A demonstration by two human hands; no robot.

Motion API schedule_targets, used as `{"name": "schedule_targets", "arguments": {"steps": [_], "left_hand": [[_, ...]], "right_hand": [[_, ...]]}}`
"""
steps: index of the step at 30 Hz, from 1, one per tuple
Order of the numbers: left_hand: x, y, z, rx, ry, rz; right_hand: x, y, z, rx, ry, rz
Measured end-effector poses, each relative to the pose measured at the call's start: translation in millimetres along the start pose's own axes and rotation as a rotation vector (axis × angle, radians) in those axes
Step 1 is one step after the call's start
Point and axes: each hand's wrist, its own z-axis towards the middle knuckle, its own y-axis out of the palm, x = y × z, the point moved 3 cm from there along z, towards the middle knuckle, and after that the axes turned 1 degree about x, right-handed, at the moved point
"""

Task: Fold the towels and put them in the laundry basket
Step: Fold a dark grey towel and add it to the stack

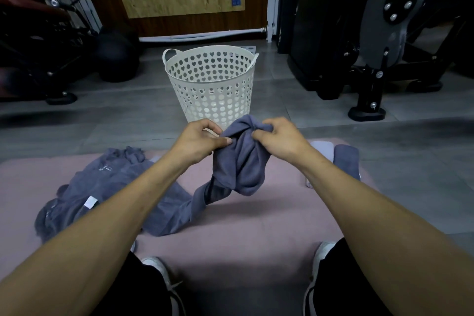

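Pink mat (256, 226) fills the lower frame, where the left hand (202, 141) and right hand (279, 137) each pinch a bunched grey towel (241, 164) at centre, below the laundry basket (210, 82); unfolding seems under way, so next likely find corners.

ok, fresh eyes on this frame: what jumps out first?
Both hands, left and right, pinch a bunched grey towel held up at centre above a pink mat. Just behind stands a white basket with heart-shaped holes. A crumpled grey pile lies on the mat to the left.
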Motion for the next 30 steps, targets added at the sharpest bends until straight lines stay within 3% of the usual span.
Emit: {"name": "schedule_targets", "arguments": {"steps": [4, 10, 13, 16, 22, 24, 27, 30], "left_hand": [[-13.5, 7.9, -0.8, 0.039, 0.046, 0.18], [-24.4, 31.4, -10.5, -0.181, 0.198, 0.522], [-23.0, 39.8, -13.0, -0.095, 0.224, 0.765], [-20.6, 43.9, -11.9, 0.028, 0.267, 0.853], [-20.9, 23.2, 3.4, 0.315, 0.223, 0.516], [-13.0, 11.6, 5.1, 0.348, 0.256, 0.393], [-2.1, -7.8, 9.3, 0.307, 0.148, 0.116], [18.8, -24.8, 13.7, 0.258, 0.106, 0.0]], "right_hand": [[5.5, -4.7, 2.0, 0.025, 0.152, 0.192], [5.0, -13.1, -0.5, 0.089, 0.231, 0.386], [10.1, -14.6, 0.3, 0.13, 0.257, 0.426], [17.0, -17.9, 2.3, 0.166, 0.29, 0.444], [24.3, -35.8, -1.6, 0.214, 0.284, 0.401], [24.9, -46.5, -3.6, 0.229, 0.248, 0.188], [20.3, -62.0, -9.2, 0.262, 0.137, -0.261], [6.2, -77.2, -11.5, 0.383, 0.029, -0.396]]}}
